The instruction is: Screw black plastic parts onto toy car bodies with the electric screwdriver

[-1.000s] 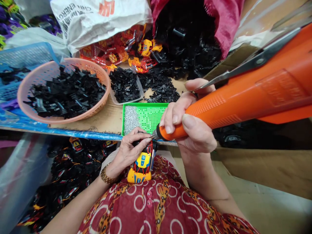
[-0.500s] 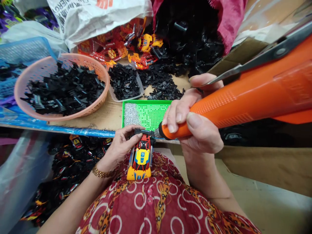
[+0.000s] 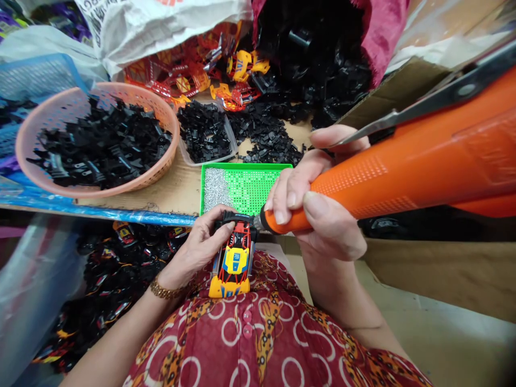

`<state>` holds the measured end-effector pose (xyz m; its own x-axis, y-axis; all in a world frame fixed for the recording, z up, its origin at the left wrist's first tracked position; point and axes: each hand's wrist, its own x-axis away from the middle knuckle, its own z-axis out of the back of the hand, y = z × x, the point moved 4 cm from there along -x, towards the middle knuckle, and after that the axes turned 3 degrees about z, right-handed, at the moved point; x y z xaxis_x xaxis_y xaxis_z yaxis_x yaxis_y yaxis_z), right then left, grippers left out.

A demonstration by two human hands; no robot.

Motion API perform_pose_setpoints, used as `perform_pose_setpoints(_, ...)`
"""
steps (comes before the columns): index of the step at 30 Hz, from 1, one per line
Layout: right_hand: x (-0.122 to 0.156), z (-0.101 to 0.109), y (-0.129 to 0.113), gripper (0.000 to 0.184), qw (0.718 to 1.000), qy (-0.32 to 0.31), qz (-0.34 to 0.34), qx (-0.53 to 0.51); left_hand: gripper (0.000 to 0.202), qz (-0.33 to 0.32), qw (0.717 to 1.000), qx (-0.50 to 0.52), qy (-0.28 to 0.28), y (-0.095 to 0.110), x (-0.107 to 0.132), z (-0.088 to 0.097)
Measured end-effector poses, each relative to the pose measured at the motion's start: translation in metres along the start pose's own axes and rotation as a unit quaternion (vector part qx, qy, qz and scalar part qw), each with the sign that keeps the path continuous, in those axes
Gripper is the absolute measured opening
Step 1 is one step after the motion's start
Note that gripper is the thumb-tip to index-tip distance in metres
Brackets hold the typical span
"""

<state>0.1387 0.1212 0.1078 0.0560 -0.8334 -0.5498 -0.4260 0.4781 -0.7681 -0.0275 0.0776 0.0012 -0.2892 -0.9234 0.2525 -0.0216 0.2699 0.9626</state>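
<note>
My left hand point(image 3: 205, 236) is closed on a toy car point(image 3: 235, 260), thumb on top near its far, black end. The car has a yellow body with red bars and lies lengthwise against my lap. My right hand point(image 3: 322, 204) wraps round the front of an orange electric screwdriver point(image 3: 403, 166), with a finger up at its metal lever point(image 3: 374, 126). The tool's tip meets the car's far right corner; the exact contact point is too small to make out. Just beyond the car lies a green perforated tray point(image 3: 258, 188) with small silver screws point(image 3: 215, 188) heaped at its left.
A pink basket point(image 3: 171, 145) of black plastic parts stands left on the bench. Beside it are a clear tub point(image 3: 231, 134) of black parts and a loose pile point(image 3: 270, 134). Red and orange car bodies point(image 3: 181, 75) spill from a white sack point(image 3: 169, 27). Finished-looking cars point(image 3: 124, 234) lie lower left.
The screwdriver and my right hand have shifted slightly left and down, bringing the tip closer against the car's corner. My left hand still holds the car in nearly the same place.
</note>
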Motion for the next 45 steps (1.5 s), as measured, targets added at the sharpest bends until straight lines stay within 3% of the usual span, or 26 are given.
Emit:
perform_pose_setpoints(3, -0.002, 0.000, 0.002, 0.041, 0.998, -0.020, 0.056, 0.005, 0.015, -0.002, 0.999, -0.044, -0.006, 0.004, 0.002, -0.002)
perform_pose_setpoints(12, 0.001, -0.002, 0.000, 0.038, 0.996, 0.003, 0.017, 0.092, 0.022, -0.015, 0.994, -0.107, 0.000, 0.011, 0.001, -0.005)
perform_pose_setpoints(21, 0.007, -0.001, 0.004, 0.042, 0.997, -0.005, -0.028, 0.072, 0.014, -0.036, 0.996, -0.081, 0.027, 0.008, 0.000, -0.008)
perform_pose_setpoints(26, 0.003, -0.008, 0.002, 0.031, 0.999, -0.021, 0.000, 0.037, 0.011, -0.057, 0.994, -0.065, 0.074, 0.000, 0.002, -0.007)
perform_pose_setpoints(34, 0.007, -0.001, -0.001, 0.040, 0.997, -0.011, -0.017, 0.072, 0.010, -0.062, 0.994, -0.046, 0.083, -0.005, 0.001, -0.004)
perform_pose_setpoints(38, -0.004, 0.005, -0.018, 0.038, 0.997, 0.026, 0.009, 0.069, 0.015, -0.018, 0.996, 0.021, 0.085, -0.008, 0.004, -0.004)
perform_pose_setpoints(40, -0.011, 0.010, -0.021, 0.034, 0.995, 0.035, 0.039, 0.080, 0.028, 0.031, 0.992, 0.092, 0.077, -0.013, 0.004, -0.003)
perform_pose_setpoints(42, -0.015, 0.020, -0.018, 0.034, 0.991, 0.050, 0.072, 0.098, 0.039, 0.084, 0.980, 0.173, 0.044, -0.018, 0.003, -0.003)
perform_pose_setpoints(45, -0.018, 0.040, 0.000, 0.037, 0.987, 0.072, 0.089, 0.113, 0.034, 0.138, 0.957, 0.253, -0.026, -0.020, 0.003, -0.001)
